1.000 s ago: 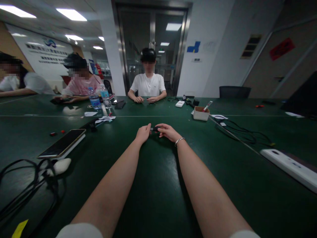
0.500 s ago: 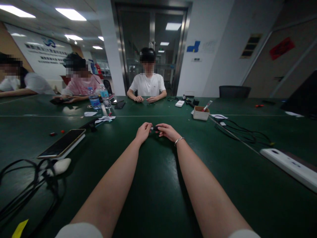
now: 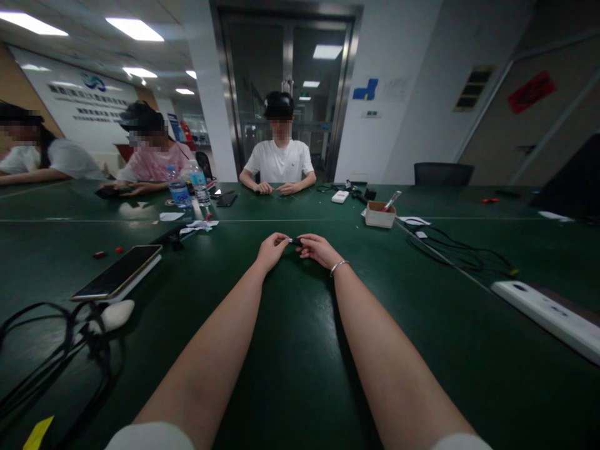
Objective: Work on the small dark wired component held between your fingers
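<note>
Both hands meet over the green table, with a small dark object with a silvery end between them. My right hand, with a bangle at its wrist, pinches the black part. At the silvery end, the thumb and fingers of my left hand are closed in a pinch. The object's exact kind is too small to make out, and fingertips cover part of it.
A phone lies on a white box at left, near a white mouse and black cables. Ahead right stands a small open box; a power strip lies at right. Bottles and a seated person are across the table.
My left fingertips have shifted slightly along the silvery end of the small object. My right hand keeps almost the same place and grip.
</note>
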`<state>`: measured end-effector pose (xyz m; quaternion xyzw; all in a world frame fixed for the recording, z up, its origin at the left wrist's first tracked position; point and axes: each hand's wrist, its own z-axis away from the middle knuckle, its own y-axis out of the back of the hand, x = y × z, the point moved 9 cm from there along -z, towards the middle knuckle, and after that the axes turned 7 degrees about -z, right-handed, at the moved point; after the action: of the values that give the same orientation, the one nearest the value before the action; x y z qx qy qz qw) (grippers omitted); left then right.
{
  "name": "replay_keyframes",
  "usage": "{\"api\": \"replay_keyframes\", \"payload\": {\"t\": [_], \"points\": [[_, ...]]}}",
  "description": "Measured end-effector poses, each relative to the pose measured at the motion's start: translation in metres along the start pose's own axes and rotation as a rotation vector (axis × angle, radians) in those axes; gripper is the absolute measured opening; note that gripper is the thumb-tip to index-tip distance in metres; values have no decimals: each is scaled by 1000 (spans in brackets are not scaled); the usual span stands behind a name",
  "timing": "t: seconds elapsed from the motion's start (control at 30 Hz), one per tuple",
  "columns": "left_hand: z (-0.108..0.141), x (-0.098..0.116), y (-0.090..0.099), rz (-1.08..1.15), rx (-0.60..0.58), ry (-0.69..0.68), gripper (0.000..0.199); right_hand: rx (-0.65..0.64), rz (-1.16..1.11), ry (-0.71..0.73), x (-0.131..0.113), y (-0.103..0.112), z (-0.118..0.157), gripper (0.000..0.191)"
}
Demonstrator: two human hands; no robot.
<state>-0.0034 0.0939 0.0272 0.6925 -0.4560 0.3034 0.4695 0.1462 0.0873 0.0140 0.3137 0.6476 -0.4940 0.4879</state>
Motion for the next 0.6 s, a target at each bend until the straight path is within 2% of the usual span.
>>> {"api": "replay_keyframes", "payload": {"t": [0.43, 0.6], "points": [[2, 3, 0, 17, -34, -50, 24, 10, -7, 13, 0, 2, -1, 10], [1, -2, -2, 2, -54, -12, 25, 4, 7, 11, 0, 2, -1, 9]]}}
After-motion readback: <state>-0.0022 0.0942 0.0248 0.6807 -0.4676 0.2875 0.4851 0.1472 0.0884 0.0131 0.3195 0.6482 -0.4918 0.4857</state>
